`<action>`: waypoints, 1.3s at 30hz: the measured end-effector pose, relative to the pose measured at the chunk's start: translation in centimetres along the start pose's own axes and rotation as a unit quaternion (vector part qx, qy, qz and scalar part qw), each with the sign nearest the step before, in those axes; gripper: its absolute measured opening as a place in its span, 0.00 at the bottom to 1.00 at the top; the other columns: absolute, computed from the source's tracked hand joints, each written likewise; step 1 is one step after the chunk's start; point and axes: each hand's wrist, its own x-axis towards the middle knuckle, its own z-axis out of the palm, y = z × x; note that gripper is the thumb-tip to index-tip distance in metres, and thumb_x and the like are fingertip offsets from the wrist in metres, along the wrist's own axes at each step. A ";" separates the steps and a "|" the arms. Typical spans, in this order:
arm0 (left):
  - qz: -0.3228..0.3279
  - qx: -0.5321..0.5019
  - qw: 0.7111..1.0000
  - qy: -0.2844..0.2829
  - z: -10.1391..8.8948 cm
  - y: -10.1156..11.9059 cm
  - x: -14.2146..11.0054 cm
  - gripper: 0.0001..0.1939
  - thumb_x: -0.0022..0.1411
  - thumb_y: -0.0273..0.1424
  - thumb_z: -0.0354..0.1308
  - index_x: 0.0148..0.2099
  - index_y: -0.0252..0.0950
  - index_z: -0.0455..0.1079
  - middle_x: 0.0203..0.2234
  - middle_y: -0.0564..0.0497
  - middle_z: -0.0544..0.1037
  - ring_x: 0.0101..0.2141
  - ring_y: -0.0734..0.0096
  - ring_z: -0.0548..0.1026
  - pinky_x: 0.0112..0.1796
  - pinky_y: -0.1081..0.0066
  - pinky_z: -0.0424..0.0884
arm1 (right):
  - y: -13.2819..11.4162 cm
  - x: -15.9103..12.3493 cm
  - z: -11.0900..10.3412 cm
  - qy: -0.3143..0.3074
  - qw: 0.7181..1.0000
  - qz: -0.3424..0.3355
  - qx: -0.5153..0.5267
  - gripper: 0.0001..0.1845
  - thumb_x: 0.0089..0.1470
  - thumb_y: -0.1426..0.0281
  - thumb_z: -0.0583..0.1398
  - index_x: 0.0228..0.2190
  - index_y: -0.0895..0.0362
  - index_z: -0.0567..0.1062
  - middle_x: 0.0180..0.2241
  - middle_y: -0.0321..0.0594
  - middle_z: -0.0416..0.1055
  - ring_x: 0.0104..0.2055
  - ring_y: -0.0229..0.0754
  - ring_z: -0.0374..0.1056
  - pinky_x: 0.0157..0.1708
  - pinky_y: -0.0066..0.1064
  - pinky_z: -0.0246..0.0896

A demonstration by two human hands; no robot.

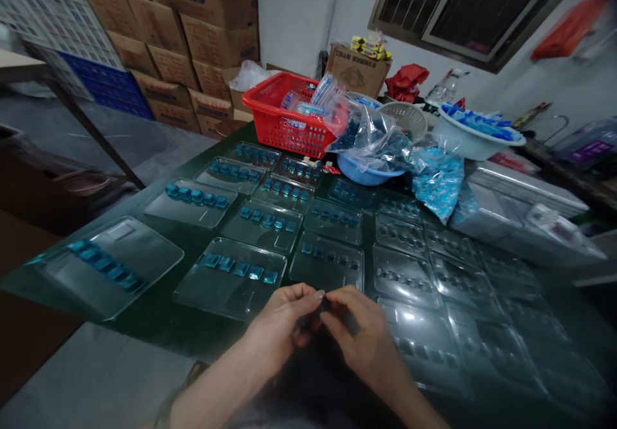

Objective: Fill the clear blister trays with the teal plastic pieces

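Observation:
My left hand [286,316] and my right hand [359,326] meet at the near edge of the green table. Both have thumb and fingers pinched together around something small and dark that I cannot make out. Just beyond them lies a clear plastic tray [328,273] with a row of slots, the left ones filled with blue pieces and the right ones without blue. To its left, another clear tray [216,291] bears a full row of blue pieces [241,268]. On the right, several clear trays [407,274] show rows of slots with no blue in them.
A red basket [294,130] of plastic packs stands at the back. Beside it are a blue basin [369,175] under a clear bag, a bag of blue pieces [438,181] and a white basin [477,143]. Cardboard boxes [166,56] are stacked by the wall.

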 end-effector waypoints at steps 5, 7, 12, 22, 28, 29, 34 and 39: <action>0.023 0.004 1.000 -0.003 0.1 0.3 0.2 0.07 0.48 0.32 0.59 0.27 0.33 0.67 0.19 0.54 0.66 0.19 0.80 0.64 0.16 0.80 0.50 | -0.2 0.7 -0.3 -0.007 0.999 0.025 -0.037 0.08 0.49 0.74 0.53 0.35 0.56 0.68 0.27 0.36 0.64 0.29 0.37 0.62 0.31 0.29 0.58; 0.025 -0.010 1.000 -0.002 -0.1 0.4 0.2 0.06 0.48 0.30 0.58 0.29 0.34 0.68 0.21 0.53 0.67 0.21 0.78 0.66 0.17 0.80 0.53 | 0.3 1.2 -0.4 -0.010 0.999 0.025 -0.046 0.08 0.48 0.75 0.54 0.34 0.56 0.68 0.26 0.35 0.65 0.28 0.37 0.62 0.30 0.28 0.58; 0.031 -0.037 0.999 -0.007 -0.5 0.5 0.1 0.06 0.49 0.29 0.57 0.32 0.34 0.68 0.29 0.49 0.70 0.26 0.71 0.69 0.20 0.76 0.59 | 3.0 3.6 -1.1 0.074 0.991 0.037 -0.108 0.09 0.48 0.72 0.54 0.34 0.57 0.69 0.27 0.37 0.67 0.28 0.37 0.64 0.28 0.27 0.58; 0.041 -0.059 0.997 -0.021 -0.7 0.8 -0.1 0.05 0.50 0.29 0.56 0.30 0.33 0.69 0.28 0.47 0.71 0.27 0.69 0.70 0.22 0.74 0.61 | 5.0 6.0 -0.4 0.048 0.953 0.029 -0.296 0.09 0.49 0.72 0.53 0.34 0.56 0.70 0.26 0.36 0.68 0.28 0.37 0.64 0.29 0.27 0.55; 0.032 -0.077 0.996 -0.017 -0.8 1.2 -0.2 0.06 0.50 0.30 0.56 0.30 0.33 0.70 0.29 0.47 0.72 0.27 0.68 0.70 0.23 0.74 0.61 | 5.7 6.4 -0.3 0.031 0.939 0.024 -0.341 0.09 0.50 0.72 0.52 0.34 0.56 0.71 0.29 0.38 0.69 0.30 0.38 0.64 0.30 0.28 0.54; 0.031 -0.079 0.996 -0.016 -0.8 1.2 -0.2 0.06 0.50 0.30 0.56 0.30 0.33 0.70 0.29 0.47 0.72 0.27 0.68 0.70 0.23 0.74 0.61 | 5.7 6.6 -0.4 0.023 0.936 0.020 -0.350 0.09 0.50 0.73 0.52 0.33 0.55 0.71 0.30 0.38 0.69 0.31 0.39 0.64 0.30 0.29 0.54; 0.027 -0.094 0.995 -0.022 -0.7 1.1 0.0 0.06 0.51 0.30 0.55 0.30 0.32 0.70 0.29 0.46 0.72 0.29 0.66 0.70 0.24 0.73 0.62 | 4.9 7.6 0.0 -0.026 0.917 -0.014 -0.398 0.10 0.49 0.77 0.52 0.23 0.56 0.72 0.25 0.41 0.68 0.33 0.43 0.62 0.32 0.32 0.51; 0.002 -0.143 0.989 -0.029 -0.4 1.2 0.2 0.07 0.51 0.30 0.55 0.31 0.31 0.71 0.29 0.45 0.73 0.31 0.63 0.72 0.27 0.70 0.65 | 4.6 7.9 0.5 -0.046 0.907 -0.031 -0.417 0.12 0.50 0.78 0.51 0.22 0.56 0.71 0.24 0.42 0.67 0.32 0.43 0.61 0.31 0.32 0.51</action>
